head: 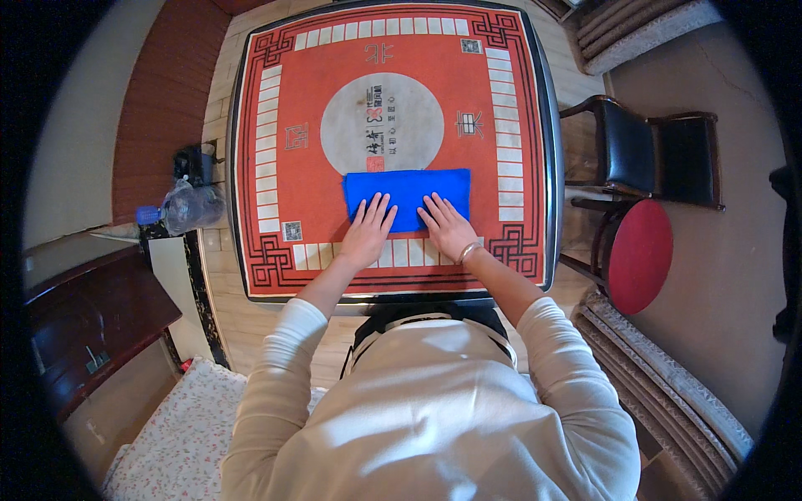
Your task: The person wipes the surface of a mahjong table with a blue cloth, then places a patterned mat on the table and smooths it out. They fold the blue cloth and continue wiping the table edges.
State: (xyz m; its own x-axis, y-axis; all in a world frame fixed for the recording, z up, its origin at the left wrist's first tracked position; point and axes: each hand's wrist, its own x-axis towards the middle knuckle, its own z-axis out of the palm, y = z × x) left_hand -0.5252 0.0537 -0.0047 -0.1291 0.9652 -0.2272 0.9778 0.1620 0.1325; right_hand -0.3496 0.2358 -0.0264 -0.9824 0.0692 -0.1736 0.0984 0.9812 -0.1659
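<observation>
A blue cloth [407, 185], folded into a rectangle, lies flat on the red mat of a mahjong table [307, 81]. Its far edge overlaps the lower rim of the pale printed circle [341, 119]. My left hand [369, 228] rests palm down on the cloth's near left part, fingers spread slightly and pointing away from me. On the near right part lies my right hand [448, 225], also flat, with a bracelet [468, 252] at its wrist. Neither hand grasps the fabric; both press or rest on top.
Right of the table stand a black-seated chair [633, 144] and a stool with a round red top [640, 257]. A large clear plastic bottle [191, 206] is at the left. Behind it sits a dark wooden cabinet [100, 319]. Floral fabric [182, 426] lies at lower left.
</observation>
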